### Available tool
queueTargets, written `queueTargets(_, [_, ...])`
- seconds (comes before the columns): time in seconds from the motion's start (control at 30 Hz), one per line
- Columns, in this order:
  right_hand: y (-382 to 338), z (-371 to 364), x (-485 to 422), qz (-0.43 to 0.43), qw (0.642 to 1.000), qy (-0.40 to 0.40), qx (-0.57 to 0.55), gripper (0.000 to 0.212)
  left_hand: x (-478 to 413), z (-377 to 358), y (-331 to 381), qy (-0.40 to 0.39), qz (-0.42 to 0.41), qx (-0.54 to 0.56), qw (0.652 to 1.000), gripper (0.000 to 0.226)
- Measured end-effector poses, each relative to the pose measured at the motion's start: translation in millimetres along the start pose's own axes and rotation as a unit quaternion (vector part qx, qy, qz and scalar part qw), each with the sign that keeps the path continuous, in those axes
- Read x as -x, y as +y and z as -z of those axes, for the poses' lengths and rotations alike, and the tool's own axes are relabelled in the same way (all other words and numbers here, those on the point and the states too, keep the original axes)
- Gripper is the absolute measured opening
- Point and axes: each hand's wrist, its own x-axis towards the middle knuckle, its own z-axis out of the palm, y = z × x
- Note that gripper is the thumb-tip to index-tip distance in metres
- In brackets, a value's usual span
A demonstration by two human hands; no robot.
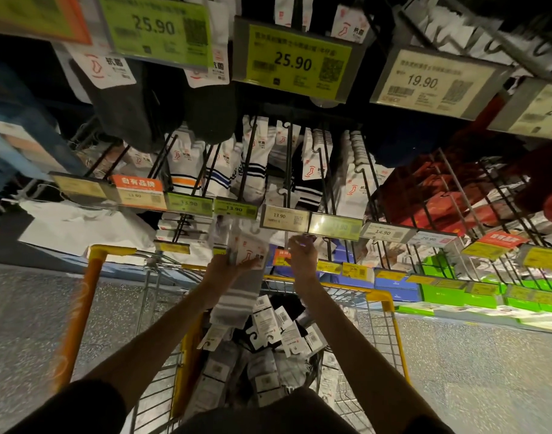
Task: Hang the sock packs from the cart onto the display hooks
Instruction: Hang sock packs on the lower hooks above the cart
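A grey striped sock pack (241,277) hung from the left hand (224,267), whose fingers were clamped on its white card header just below the row of price tags (284,218). The right hand (301,253) reached up beside it to the front end of a display hook (288,170); whether its fingers pinched the wire or a tag could not be told. In my judgement the header's hanger could miss the wire tip, since the tags crowd that tip, and the pack could drop back into the cart (390,311). One pack was in hand; a loose heap of packs (268,336), too jumbled to count, lay in the one cart.
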Motion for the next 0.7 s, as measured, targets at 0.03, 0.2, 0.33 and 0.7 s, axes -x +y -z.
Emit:
queueTargets(0.03, [-1, 4, 12, -0.02, 0.999, -0.042, 0.008, 0.025, 3, -2, 1, -0.032, 0.005, 0.039, 0.999, 0.019])
queueTargets(0.2, [18, 22, 61, -0.007, 0.988, -0.153, 0.012, 0.004, 15, -13, 4, -0.087, 0.026, 0.149, 0.985, 0.033])
queueTargets(0.33, [35, 32, 67, 0.057, 0.986, -0.124, 0.091, 0.028, 24, -21, 0, -0.133, 0.017, 0.177, 0.975, 0.025])
queueTargets(0.7, [28, 32, 80, 0.032, 0.989, -0.136, -0.056, 0.041, 25, -18, -2, 0.01, -0.074, 0.009, 0.997, 0.026])
